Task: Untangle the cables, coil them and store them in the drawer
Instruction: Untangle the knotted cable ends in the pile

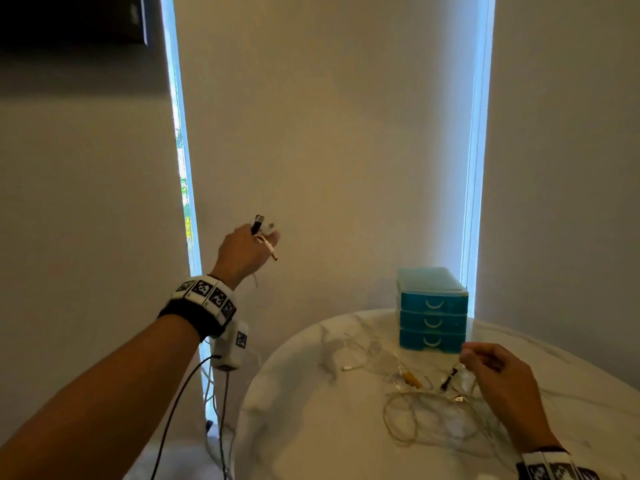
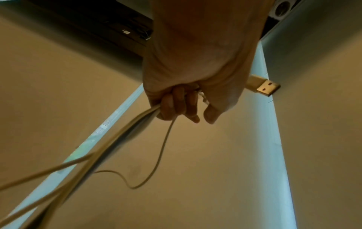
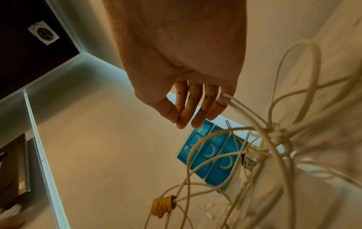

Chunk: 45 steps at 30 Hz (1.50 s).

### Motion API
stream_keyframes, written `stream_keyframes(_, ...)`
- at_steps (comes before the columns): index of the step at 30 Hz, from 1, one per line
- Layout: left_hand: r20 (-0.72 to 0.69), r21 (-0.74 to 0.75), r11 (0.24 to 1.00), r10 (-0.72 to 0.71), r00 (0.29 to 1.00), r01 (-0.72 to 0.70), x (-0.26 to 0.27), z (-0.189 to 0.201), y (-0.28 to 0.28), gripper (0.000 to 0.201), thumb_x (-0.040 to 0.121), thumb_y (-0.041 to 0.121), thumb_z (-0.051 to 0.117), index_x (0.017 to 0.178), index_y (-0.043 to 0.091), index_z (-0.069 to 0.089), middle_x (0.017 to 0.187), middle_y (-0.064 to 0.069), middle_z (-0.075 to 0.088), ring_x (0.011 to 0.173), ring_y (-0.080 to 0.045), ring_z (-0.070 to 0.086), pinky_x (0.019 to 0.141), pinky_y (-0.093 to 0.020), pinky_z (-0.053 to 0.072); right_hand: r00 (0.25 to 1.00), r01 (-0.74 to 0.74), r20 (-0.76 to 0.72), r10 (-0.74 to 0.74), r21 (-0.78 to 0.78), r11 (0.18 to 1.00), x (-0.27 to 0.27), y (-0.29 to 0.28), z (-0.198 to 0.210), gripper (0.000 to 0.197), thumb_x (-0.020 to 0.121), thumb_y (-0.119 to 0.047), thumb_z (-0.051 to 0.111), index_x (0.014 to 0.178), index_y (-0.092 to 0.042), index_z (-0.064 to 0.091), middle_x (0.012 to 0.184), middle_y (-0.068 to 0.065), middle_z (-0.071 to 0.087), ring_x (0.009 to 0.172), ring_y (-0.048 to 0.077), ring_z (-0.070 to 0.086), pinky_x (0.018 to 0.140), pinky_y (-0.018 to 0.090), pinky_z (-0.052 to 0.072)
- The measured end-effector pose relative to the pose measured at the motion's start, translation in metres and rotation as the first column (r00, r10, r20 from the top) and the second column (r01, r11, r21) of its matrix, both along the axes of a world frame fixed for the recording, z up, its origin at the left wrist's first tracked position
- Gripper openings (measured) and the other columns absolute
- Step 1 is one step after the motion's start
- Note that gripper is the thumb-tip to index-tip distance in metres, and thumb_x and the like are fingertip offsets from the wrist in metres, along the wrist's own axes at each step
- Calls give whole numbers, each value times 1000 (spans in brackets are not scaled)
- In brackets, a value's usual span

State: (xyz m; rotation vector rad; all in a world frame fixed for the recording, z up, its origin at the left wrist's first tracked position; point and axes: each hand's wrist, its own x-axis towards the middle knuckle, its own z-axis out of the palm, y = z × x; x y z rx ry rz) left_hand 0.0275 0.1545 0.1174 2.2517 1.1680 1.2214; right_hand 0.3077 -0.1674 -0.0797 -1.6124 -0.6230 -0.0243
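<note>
Beige wall; wrist-view-only USB plug (image 2: 262,86) beside left hand (image 2: 195,77).

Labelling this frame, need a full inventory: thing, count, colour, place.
drawer unit: 1, blue, three shut drawers, back of table
table: 1, white marble, round, lower right
cable tangle: 1 knotted heap, mostly white, on table before the drawers
yellow tie: 1, yellow, in the tangle
held cables: several, white, trailing from left fist
USB plug: 1, white, sticking out of left fist
left hand: raised, grips cable ends
right hand: over tangle, pinches a strand
</note>
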Motion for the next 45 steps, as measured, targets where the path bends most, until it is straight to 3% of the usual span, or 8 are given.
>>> stream_keyframes(4,-12,-180,910,-382,924,374,32,-12,-52,26,106,35,56,102,10,63,84,-3,55,79,-23,53,72,-37,44,996,-88,34,84,124,988,-29,9,15,6,95,-26,79,100,-25,77,93,-3,79,95,19,74,92,46,61)
stream_keyframes(11,-263,-322,813,-569,779,485,107,-82,-111,36,104,40,45,126,14,56,105,-3,66,89,-20,63,83,-41,51,930,-366,57,364,241,899,-85,34,30,45,92,-50,73,133,-38,59,104,-2,77,91,14,77,72,31,64)
stream_keyframes(15,-267,-371,711,-698,664,598,125,-107,-150,24,107,31,43,91,25,60,89,-1,67,81,-19,62,83,-43,53,877,-307,-226,424,418,855,-89,39,28,40,107,-51,53,123,-16,64,98,5,79,80,23,74,68,37,58)
stream_keyframes(17,-260,-429,689,-713,651,584,126,-110,-165,29,110,23,41,85,26,55,78,6,56,69,-10,49,65,-26,44,871,-231,-304,386,438,869,-82,35,25,44,107,-51,53,117,-10,66,88,5,78,74,22,71,65,36,58)
stream_keyframes(22,-266,-544,604,-783,563,583,123,-118,-172,24,106,28,40,91,22,58,77,8,57,71,-11,45,66,-27,38,887,-141,-347,306,427,893,-66,32,18,35,107,-39,63,110,-6,72,89,12,80,76,19,74,70,33,64)
stream_keyframes(28,22,-513,610,-694,720,603,118,-114,-152,39,111,34,39,113,14,72,102,-1,62,67,-10,44,59,-24,37,880,-137,-358,311,437,889,-61,33,13,20,105,-22,67,112,-4,71,86,7,79,80,19,73,70,26,60)
stream_keyframes(36,-214,-426,644,-754,621,635,118,-120,-162,27,115,30,35,126,29,60,98,14,64,85,-5,56,74,-25,44,822,-331,-321,470,403,853,-79,36,6,36,99,-28,76,131,-13,67,106,5,83,99,20,81,94,41,64)
stream_keyframes(45,-286,-688,518,-837,466,508,114,-108,-160,17,67,23,49,82,16,53,68,1,45,56,-8,34,52,-19,28,687,-476,-331,647,468,745,-62,29,8,29,100,-11,63,127,-5,74,113,15,79,103,29,76,98,46,57)
